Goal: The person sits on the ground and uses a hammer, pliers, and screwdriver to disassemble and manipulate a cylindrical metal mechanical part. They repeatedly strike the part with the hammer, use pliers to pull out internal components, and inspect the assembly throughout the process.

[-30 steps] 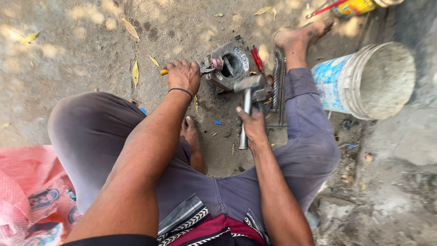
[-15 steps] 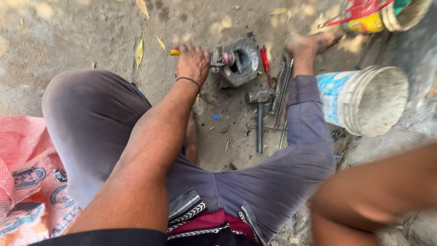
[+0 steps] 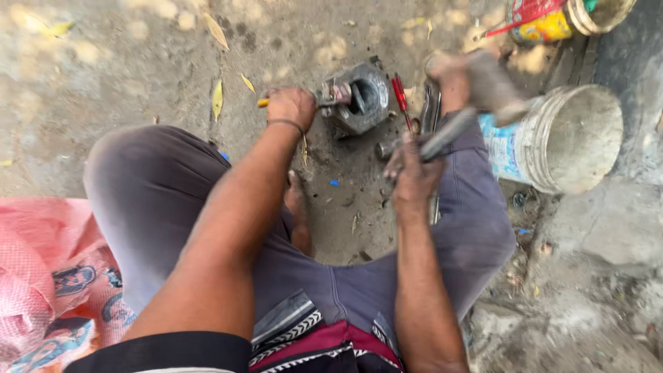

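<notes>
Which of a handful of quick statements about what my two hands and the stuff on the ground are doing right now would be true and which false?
1. The left hand holds a yellow-handled tool against the grey metal housing. True.
2. The right hand is empty. False: its grip is closed on the handle of a hammer, which shows blurred and raised.
3. The white bucket stands upright. False: it lies on its side, mouth facing right.
4. A red-handled screwdriver lies on the ground just right of the housing. True.
5. A pink woven sack lies at the lower left. True.
6. The housing rests on the person's lap. False: it sits on the dirt ground.
</notes>
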